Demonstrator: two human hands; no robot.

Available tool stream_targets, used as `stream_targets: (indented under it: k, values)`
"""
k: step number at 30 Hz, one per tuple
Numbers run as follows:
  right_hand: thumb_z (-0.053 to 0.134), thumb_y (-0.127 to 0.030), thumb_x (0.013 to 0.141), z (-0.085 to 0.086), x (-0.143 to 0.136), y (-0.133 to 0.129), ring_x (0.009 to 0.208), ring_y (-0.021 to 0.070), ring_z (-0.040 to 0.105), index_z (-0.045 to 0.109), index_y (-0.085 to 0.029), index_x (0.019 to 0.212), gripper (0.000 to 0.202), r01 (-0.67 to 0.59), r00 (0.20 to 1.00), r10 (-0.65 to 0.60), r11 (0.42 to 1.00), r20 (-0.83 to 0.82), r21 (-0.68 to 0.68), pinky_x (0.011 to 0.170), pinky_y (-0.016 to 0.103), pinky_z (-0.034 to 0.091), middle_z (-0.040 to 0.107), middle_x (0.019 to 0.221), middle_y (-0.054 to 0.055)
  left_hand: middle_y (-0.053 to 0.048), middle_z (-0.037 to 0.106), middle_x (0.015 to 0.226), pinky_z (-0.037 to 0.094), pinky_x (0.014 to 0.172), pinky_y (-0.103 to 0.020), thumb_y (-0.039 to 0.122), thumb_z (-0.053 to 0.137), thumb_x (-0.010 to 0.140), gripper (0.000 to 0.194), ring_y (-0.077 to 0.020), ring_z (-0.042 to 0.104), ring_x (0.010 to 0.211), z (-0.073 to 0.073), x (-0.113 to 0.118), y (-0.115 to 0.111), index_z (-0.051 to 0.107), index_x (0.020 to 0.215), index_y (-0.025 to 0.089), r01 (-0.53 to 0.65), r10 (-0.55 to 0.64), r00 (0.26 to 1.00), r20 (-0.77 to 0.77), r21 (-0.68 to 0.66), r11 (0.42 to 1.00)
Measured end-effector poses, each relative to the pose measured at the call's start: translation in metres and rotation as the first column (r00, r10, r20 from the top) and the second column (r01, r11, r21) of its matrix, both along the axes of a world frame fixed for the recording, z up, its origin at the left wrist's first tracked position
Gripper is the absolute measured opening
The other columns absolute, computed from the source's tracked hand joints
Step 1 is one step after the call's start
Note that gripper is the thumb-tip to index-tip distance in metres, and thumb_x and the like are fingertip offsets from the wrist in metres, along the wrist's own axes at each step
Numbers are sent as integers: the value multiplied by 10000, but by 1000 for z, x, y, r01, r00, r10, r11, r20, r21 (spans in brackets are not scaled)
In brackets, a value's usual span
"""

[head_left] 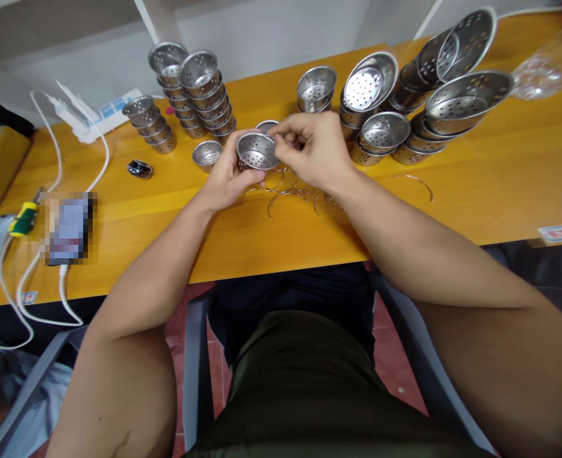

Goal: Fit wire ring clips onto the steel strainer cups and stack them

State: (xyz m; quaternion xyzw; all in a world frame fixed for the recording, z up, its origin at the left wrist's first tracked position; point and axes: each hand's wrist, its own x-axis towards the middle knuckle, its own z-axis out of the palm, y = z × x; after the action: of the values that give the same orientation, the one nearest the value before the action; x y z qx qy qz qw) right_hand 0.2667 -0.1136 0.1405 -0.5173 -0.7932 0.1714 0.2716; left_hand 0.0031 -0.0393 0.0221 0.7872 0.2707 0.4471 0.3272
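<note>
perforated metal cup [257,151] in the left hand's [231,170] curled grip — rim against the right hand's [309,147] pinched fingertips

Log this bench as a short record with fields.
left hand: holding a perforated metal cup, opening upward
right hand: fingertips at the cup's rim; anything pinched there is too small to tell
surface: yellow-orange table
loose parts: thin curved wires, most lying near the hands
left side: cup stacks, power strip, green-and-yellow handle
right side: more cup stacks, some leaning
</note>
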Motion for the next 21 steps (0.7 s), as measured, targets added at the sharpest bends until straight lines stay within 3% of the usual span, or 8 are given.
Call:
stream_targets:
  k: [5, 10, 13, 17, 21]
  values:
    - [646, -671, 1264, 0, 0, 1, 1249, 438, 836, 867, -273, 1698, 628, -2, 1000, 2, 1000, -2, -20, 1077, 527, 710, 890, 1222, 148, -157, 735, 1607, 835, 1068, -647, 976, 982, 975, 1048, -398, 862, 1304, 8, 0, -7, 594, 1759, 398, 18, -19, 999, -32, -30, 999]
    - [722, -668, 1249, -10, 1, 8, 1181, 424, 840, 890, -268, 1641, 584, -29, 1000, 29, 999, -7, 25, 1053, 538, 721, 884, 1225, 145, -157, 682, 1666, 797, 1171, -647, 1053, 936, 970, 1117, -425, 819, 1459, 10, 0, -10, 528, 1779, 400, 38, -39, 999, -19, -65, 997]
    - [776, -643, 1240, -29, 1, 20, 1034, 369, 826, 941, -264, 1456, 466, -40, 984, 58, 993, -166, 108, 975, 515, 731, 849, 1094, 115, -155, 666, 1687, 761, 1255, -655, 1057, 923, 984, 1150, -419, 793, 1507, 5, -2, -6, 475, 1801, 382, 79, -78, 997, -25, 11, 997]
    - [892, -584, 1192, -52, 0, 35, 845, 288, 747, 944, -266, 1193, 323, -30, 907, 120, 974, -405, 223, 906, 474, 727, 731, 890, 50, -148, 646, 1722, 687, 1377, -662, 1076, 883, 1020, 1168, -426, 765, 1590, 7, -4, -4, 414, 1820, 366, 126, -118, 990, -82, 96, 987]
    - [915, -543, 1196, -58, -3, 36, 830, 288, 737, 928, -279, 1188, 264, -36, 889, 149, 965, -433, 259, 920, 484, 742, 686, 853, 32, -161, 628, 1746, 649, 1414, -693, 1145, 908, 929, 1302, -475, 741, 1657, 15, 0, -11, 380, 1825, 362, 93, -66, 987, -148, 185, 978]
